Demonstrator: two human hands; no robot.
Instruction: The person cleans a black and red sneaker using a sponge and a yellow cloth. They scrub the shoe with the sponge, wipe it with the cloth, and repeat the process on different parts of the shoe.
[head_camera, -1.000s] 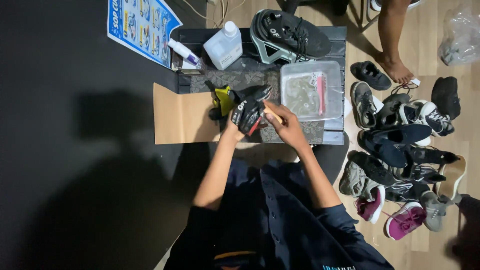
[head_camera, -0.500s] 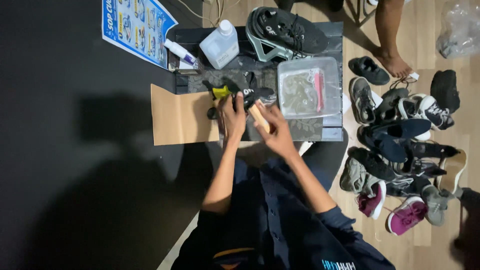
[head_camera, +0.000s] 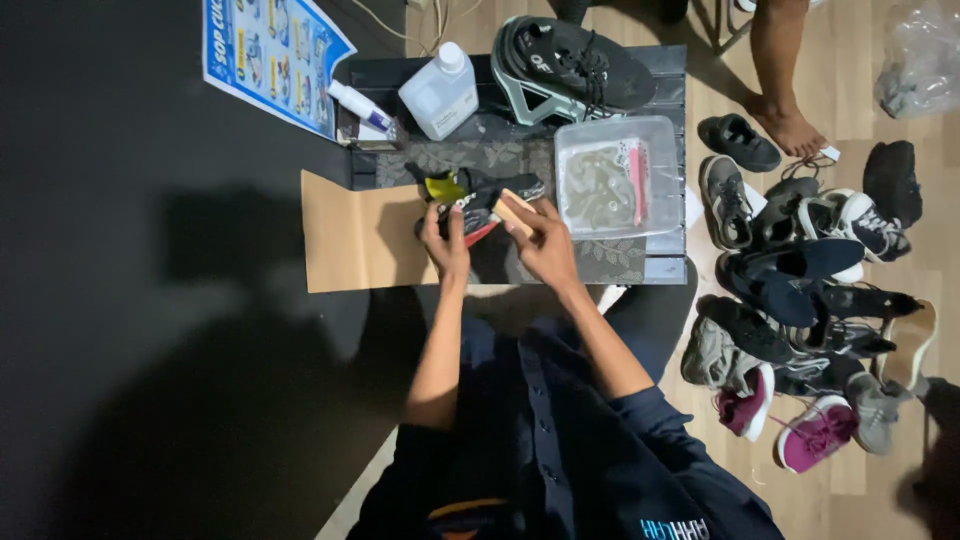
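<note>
My left hand (head_camera: 444, 238) grips a small black shoe with yellow and red trim (head_camera: 472, 192) over a low dark table (head_camera: 610, 262). My right hand (head_camera: 541, 240) holds a wooden-backed brush (head_camera: 515, 211) pressed against the shoe's side. A clear plastic tub of soapy water (head_camera: 615, 176) with a pink brush in it sits just right of the hands. A brown cardboard sheet (head_camera: 362, 235) lies under and left of the shoe.
A white bottle (head_camera: 439, 91), a small tube (head_camera: 360, 105) and a large black sneaker (head_camera: 570, 66) stand at the table's back. A blue printed sheet (head_camera: 270, 57) lies far left. Several shoes (head_camera: 800, 290) are piled on the wooden floor at right. Another person's bare foot (head_camera: 785, 125) stands nearby.
The shoe has been turned in my left hand and shifted slightly left. My right hand moved the brush up along the shoe's side.
</note>
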